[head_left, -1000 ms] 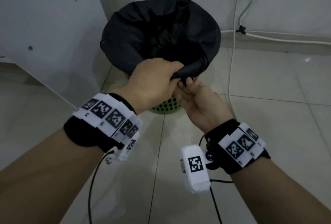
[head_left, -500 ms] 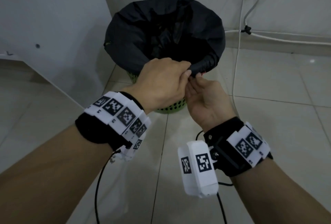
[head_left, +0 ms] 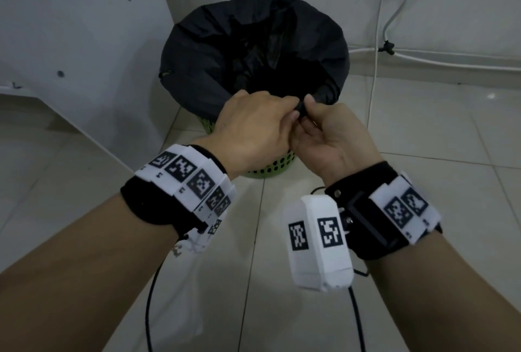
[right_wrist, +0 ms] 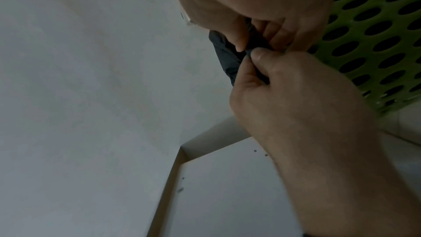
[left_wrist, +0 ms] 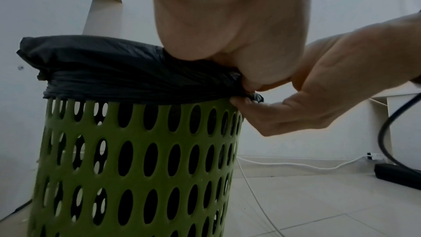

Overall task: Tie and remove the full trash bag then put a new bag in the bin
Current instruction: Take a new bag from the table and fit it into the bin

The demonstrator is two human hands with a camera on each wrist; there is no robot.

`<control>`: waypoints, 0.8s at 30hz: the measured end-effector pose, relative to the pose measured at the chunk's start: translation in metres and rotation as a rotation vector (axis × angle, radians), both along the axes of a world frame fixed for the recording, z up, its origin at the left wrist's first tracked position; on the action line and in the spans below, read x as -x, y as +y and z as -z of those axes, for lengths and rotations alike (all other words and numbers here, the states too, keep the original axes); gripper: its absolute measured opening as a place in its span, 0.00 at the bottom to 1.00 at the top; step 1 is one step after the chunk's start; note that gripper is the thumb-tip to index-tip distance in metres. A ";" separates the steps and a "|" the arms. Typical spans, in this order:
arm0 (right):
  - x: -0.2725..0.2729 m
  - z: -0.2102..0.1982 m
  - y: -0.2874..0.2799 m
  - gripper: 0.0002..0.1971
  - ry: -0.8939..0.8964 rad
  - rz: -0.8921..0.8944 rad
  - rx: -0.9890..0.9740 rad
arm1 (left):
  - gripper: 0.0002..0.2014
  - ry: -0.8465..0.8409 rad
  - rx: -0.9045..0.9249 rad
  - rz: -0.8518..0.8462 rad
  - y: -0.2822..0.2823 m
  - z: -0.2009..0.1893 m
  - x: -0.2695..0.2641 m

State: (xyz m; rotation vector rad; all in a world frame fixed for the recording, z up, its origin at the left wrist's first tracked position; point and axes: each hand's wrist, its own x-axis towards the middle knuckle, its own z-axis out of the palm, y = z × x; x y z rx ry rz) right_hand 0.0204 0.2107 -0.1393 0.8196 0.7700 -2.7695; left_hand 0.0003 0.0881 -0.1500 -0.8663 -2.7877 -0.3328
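A black trash bag (head_left: 214, 50) lines a green perforated bin (left_wrist: 136, 159) on the tiled floor, its edge folded down over the rim (left_wrist: 102, 71). At the near side of the rim both hands meet. My left hand (head_left: 253, 126) grips the folded bag edge from above, fingers curled over it. My right hand (head_left: 324, 132) comes from below and pinches a small bunch of the black plastic (right_wrist: 252, 42) between thumb and fingers. In the left wrist view the right hand (left_wrist: 296, 100) holds the plastic just under the rim. The bag's contents are hidden in the dark.
A white cabinet panel (head_left: 79, 41) stands close to the bin's left. White cables (head_left: 375, 92) run down the wall and along the floor at the right. A black power strip (left_wrist: 396, 174) lies on the floor by the wall. Black wrist cords (head_left: 152, 295) hang down.
Both hands have shifted slightly right along the near rim. My right hand has turned and now pinches the bag edge with the thumb on top, beside the left hand.
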 end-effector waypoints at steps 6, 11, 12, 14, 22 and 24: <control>-0.001 0.013 0.009 0.12 0.112 -0.020 -0.076 | 0.15 0.041 0.019 0.024 0.000 0.000 0.001; 0.004 0.012 0.011 0.09 0.089 0.014 -0.110 | 0.19 0.073 0.019 0.048 -0.012 0.003 0.003; 0.003 0.012 0.009 0.09 0.102 0.005 -0.120 | 0.19 0.072 0.022 0.061 -0.014 0.001 0.005; 0.000 0.013 0.007 0.09 0.122 -0.044 -0.160 | 0.19 0.069 0.025 0.095 -0.021 0.000 0.009; 0.011 0.022 0.014 0.13 0.110 -0.053 -0.222 | 0.34 -0.101 -0.438 -0.539 -0.071 0.020 0.012; 0.012 0.026 0.005 0.10 0.111 -0.008 -0.134 | 0.59 -0.406 -0.925 -0.730 -0.071 0.025 0.014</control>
